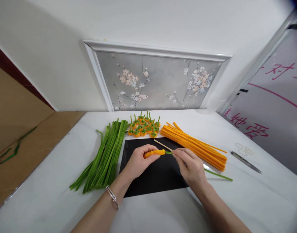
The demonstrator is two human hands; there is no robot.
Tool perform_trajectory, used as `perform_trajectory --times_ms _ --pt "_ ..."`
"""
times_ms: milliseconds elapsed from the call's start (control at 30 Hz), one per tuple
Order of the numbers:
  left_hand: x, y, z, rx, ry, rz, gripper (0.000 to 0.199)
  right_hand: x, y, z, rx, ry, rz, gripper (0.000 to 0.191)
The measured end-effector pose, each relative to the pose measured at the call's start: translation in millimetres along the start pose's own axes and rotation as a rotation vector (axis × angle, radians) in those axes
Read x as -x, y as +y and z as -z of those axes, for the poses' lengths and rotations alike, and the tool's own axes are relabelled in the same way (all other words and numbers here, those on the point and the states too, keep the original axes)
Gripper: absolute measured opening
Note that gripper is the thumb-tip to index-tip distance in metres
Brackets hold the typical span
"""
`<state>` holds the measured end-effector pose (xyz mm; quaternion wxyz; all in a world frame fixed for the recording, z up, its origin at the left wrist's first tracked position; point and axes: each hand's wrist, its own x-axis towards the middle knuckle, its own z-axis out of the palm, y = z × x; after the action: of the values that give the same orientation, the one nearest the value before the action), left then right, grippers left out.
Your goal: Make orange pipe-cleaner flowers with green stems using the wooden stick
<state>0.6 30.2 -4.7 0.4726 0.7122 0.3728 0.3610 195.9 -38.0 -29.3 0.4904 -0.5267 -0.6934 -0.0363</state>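
Orange coil (160,152) above black mat (152,179), lying lengthwise between left hand's (140,160) thumb and fingers, 1 end poking out rightward. Right hand (192,165) pinches green stem (168,152) just past that end; can't tell if it also grips pale stick (161,144). Coil looks light, soft, squashable, hardly slippery; best cradled by its sides.

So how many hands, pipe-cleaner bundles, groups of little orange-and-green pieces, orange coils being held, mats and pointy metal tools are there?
Hands, left hand and right hand: 2
Pipe-cleaner bundles, green bundle and orange bundle: 2
Orange-and-green group: 1
Held orange coil: 1
Black mat: 1
Pointed metal tool: 1
Total: 8
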Motion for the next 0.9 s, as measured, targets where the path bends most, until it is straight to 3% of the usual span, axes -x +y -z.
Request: perform_trajectory --times_ms 300,433,733,900 --pt "2.2 -4.5 -3.4 0.001 0.014 0.011 0.019 1.0 3.2 -6.9 -0.068 -0.031 -0.057 0.019" --pt "3.2 -6.3 -3.7 -0.044 0.008 -0.016 0.020 -0.2 4.3 -6.9 -0.123 -0.077 -0.034 0.026" --pt "6.9 -1.7 -9.6 -0.138 -0.036 -0.051 0.017 1.6 4.0 -11.7 -0.122 -0.107 -0.002 0.023" --pt "5.7 -0.7 -6.1 -0.088 -0.031 -0.048 0.043 -2.6 7.0 -2.5 -0.066 -0.076 0.020 0.021"
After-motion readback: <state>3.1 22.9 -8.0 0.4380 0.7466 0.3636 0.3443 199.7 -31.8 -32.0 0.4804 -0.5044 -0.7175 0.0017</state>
